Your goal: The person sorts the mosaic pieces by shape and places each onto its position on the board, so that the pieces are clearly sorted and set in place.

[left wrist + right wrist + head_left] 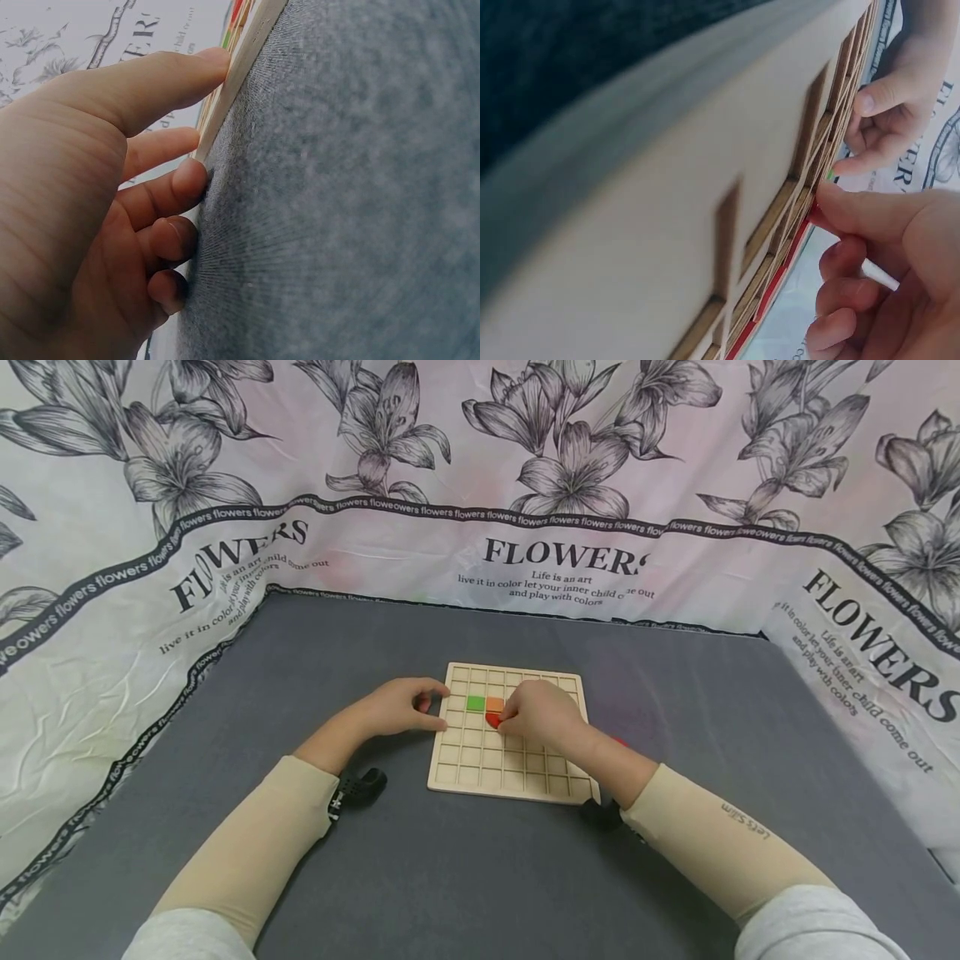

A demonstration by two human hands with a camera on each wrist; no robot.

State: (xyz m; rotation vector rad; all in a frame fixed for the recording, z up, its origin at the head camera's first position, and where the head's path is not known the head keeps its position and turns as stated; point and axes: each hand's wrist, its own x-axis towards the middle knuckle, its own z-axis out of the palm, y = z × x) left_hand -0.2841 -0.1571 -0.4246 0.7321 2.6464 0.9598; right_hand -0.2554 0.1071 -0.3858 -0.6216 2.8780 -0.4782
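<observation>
A light wooden board [468, 777] with a square grid lies on the dark grey surface. A green tile [476, 703] and an orange tile [495, 703] sit side by side in its cells. My right hand [543, 714] pinches a red tile [492, 719] between thumb and forefinger, just below the orange one. Its other fingers are curled, as the right wrist view shows. At the board's left edge, my left hand [393, 706] touches the rim with thumb and forefinger spread apart. More red pieces [771, 294] show along the grid in the right wrist view.
Something red [619, 741] peeks out past my right forearm. Dark straps hang at both wrists, the left one [363, 787] close over the surface. A white flower-printed cloth [420, 556] stands as a wall along the back and sides.
</observation>
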